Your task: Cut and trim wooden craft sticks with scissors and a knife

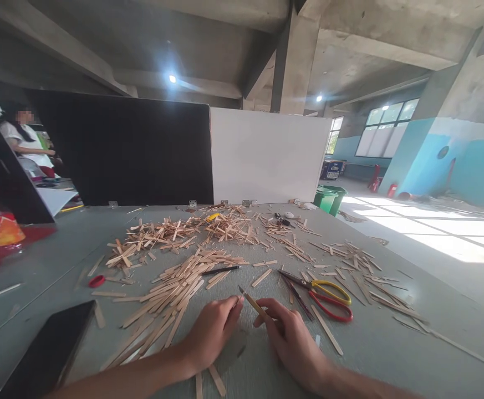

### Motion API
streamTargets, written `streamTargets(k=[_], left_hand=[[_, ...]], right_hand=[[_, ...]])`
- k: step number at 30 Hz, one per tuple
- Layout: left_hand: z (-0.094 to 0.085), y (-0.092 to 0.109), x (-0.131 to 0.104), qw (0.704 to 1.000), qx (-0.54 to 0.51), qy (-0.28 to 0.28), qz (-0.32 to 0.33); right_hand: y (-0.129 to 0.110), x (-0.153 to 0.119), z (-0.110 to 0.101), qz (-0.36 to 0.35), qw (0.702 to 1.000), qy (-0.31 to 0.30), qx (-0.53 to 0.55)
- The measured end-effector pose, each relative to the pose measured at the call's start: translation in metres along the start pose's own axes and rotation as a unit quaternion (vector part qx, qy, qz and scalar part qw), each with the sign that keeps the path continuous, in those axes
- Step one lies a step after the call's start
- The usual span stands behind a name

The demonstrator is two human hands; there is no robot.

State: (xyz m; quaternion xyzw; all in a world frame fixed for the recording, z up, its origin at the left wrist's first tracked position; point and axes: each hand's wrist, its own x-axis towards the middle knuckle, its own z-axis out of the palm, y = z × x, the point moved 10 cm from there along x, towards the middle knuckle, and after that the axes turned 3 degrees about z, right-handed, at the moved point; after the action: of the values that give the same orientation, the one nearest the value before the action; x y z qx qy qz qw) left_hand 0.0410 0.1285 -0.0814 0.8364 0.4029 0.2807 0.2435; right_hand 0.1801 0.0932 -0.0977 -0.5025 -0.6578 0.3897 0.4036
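Note:
My right hand (pixel 289 332) is closed round a slim craft knife (pixel 256 308) with a yellowish handle, its dark pointed blade aimed up and left. Close to the blade, my left hand (pixel 214 327) has thumb and forefinger pinched together; anything between them is too small to make out. Flat wooden craft sticks (pixel 175 288) lie in a loose pile beyond my left hand. Scissors (pixel 329 299) with one yellow and one red handle rest open to the right of my right hand. A black pen (pixel 220 270) lies across some sticks.
More sticks and offcuts (pixel 162 235) spread along the back. A black phone (pixel 50 349), a red tape ring (pixel 97 281) and a red-labelled bottle (pixel 0 230) are at left. Black and white panels (pixel 266 155) stand behind. A person (pixel 27 138) is at far left.

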Motion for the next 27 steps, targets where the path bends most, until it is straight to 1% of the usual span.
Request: streamTargets(k=[4,9,16,22,27], left_hand=[[0.0001,0.0027,0.0001,1.000,-0.005,-0.013,0.004],[-0.0009,0.0044,0.0015,1.000,0.000,-0.010,0.011],[0.0004,0.0038,0.0028,1.000,0.006,-0.004,0.022],[0.0020,0.0005,0.0022,1.000,0.009,-0.010,0.011],[0.0032,-0.0040,0.0023,1.000,-0.003,-0.014,0.001]], right_hand=[[-0.0024,-0.0002,0.0000,-0.003,1.000,-0.007,0.007],[-0.0064,-0.0006,-0.0014,-0.018,1.000,-0.010,-0.005],[-0.0075,-0.0023,-0.0027,-0.016,1.000,-0.013,-0.010],[-0.0087,-0.0047,-0.0041,-0.022,1.000,-0.015,-0.007],[-0.0030,-0.0072,-0.0024,-0.008,1.000,-0.023,0.009]])
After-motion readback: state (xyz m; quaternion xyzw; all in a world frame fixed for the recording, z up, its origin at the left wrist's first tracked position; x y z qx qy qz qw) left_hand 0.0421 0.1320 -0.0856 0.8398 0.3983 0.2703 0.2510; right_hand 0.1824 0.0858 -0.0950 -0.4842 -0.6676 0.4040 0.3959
